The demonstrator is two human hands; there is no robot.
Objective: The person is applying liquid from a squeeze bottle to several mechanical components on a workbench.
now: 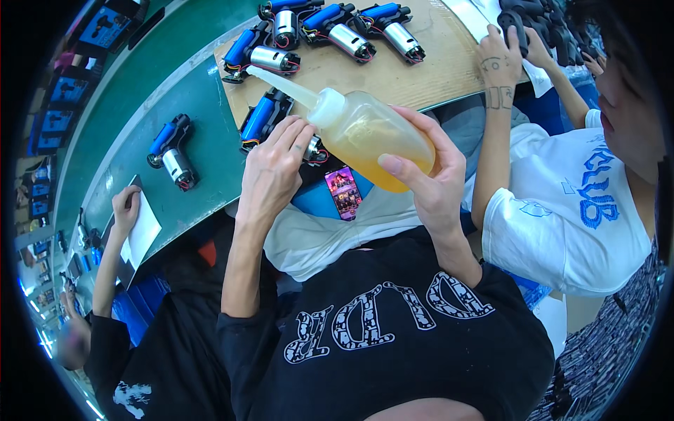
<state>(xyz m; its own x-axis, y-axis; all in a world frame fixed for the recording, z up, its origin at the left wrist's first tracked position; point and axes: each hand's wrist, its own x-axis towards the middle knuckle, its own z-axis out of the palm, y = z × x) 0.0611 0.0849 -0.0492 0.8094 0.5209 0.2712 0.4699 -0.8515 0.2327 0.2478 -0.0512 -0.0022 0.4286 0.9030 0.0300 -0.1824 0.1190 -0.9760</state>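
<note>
The green surface (203, 140) runs off to my left like a long belt, and on it, straight ahead of me, lies a pale wooden board (393, 70) that carries the work. A person in a white shirt (569, 217) sits close on my right, their arm reaching up to dark parts at the far edge; another person in black on my left rests a hand (126, 207) on a white sheet.

On the board a row of blue and silver motor units (330, 28) lies side by side, all angled the same way, I judge so each can be taken in turn. One more unit (172, 151) lies alone on the green belt, well apart from the rest.

My right hand (428, 182) is wrapped around a soft squeeze bottle (368, 133) of amber liquid, fingers curled over the body and thumb beneath, holding it on its side so the long white nozzle (277, 81) points toward the row of units.

My left hand (270, 172) lies over the nearest motor unit (263, 116) at the board's near edge, fingers bent down onto it, seemingly pinning it steady; whether they actually close round it I cannot tell. A small phone (342, 193) with a lit screen sits in my lap.
</note>
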